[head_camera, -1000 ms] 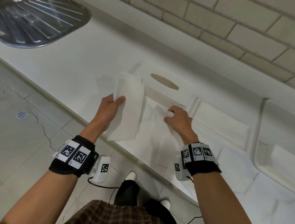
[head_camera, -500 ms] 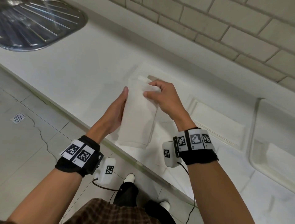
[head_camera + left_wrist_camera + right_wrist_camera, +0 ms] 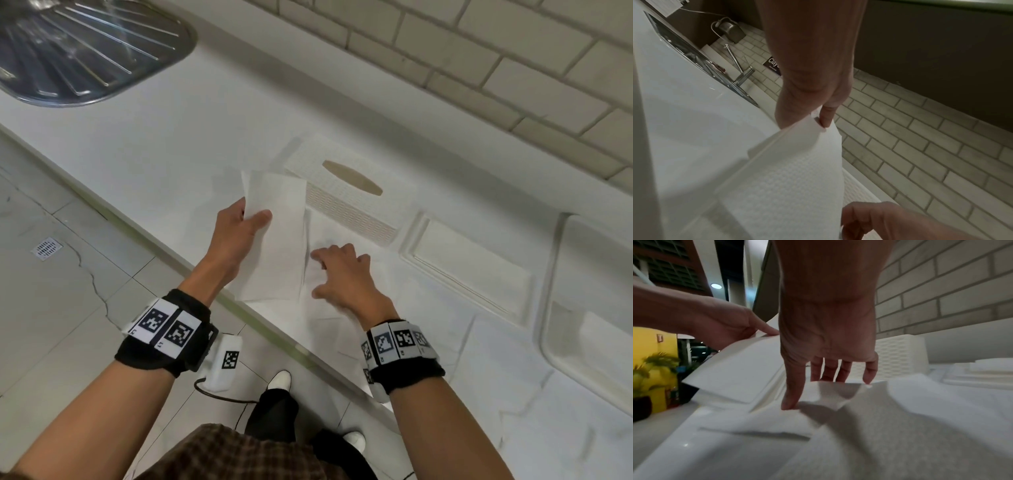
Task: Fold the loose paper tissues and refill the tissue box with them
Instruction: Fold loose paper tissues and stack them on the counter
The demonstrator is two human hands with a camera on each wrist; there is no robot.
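Note:
My left hand point(image 3: 251, 219) pinches the top edge of a folded stack of white tissues point(image 3: 275, 240) and holds it above the counter's front edge; the left wrist view shows the thumb and a finger point(image 3: 826, 116) on that stack point(image 3: 789, 178). To its right, my right hand point(image 3: 318, 274) reaches down with spread, fairly straight fingers onto loose tissues point(image 3: 342, 318) lying on the counter. In the right wrist view its fingertips point(image 3: 791, 404) touch a tissue with a raised corner point(image 3: 838, 394). Just beyond both hands stands the white woven tissue box point(image 3: 352, 202) with its oval slot.
A steel sink drainer point(image 3: 85, 51) lies at the far left of the white counter point(image 3: 171, 137). A shallow white tray-like part point(image 3: 469, 263) sits right of the box, and another white tray point(image 3: 589, 308) at the right edge. A brick wall backs the counter.
My right hand rose to the stack held in my left hand, then came back down onto the loose tissues. The left hand kept hold of the stack.

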